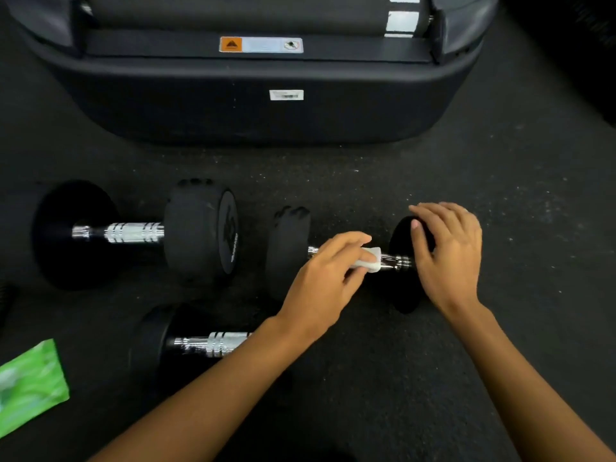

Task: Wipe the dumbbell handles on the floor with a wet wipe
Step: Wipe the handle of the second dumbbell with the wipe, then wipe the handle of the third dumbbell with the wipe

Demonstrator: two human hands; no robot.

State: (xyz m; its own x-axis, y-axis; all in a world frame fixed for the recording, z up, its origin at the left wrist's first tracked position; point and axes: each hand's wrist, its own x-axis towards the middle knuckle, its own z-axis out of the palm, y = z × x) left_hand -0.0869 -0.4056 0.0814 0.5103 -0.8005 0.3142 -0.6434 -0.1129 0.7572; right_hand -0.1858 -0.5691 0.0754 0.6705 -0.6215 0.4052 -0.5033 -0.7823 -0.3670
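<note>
Three black dumbbells with chrome handles lie on the dark rubber floor. On the right dumbbell (pixel 288 251), my left hand (pixel 328 278) presses a folded white wet wipe (pixel 370 260) against the chrome handle (pixel 396 261). My right hand (pixel 448 251) rests over that dumbbell's right weight head and grips it. A second dumbbell (pixel 200 228) lies at the left, its handle (pixel 133 232) bare. The third dumbbell (pixel 156 348) lies nearer me; my left forearm covers its right end.
A green wet-wipe pack (pixel 30 385) lies on the floor at the lower left. The black base of a gym machine (pixel 260 105) with warning stickers spans the far side. Speckled dark floor (pixel 500 181) stretches to the right.
</note>
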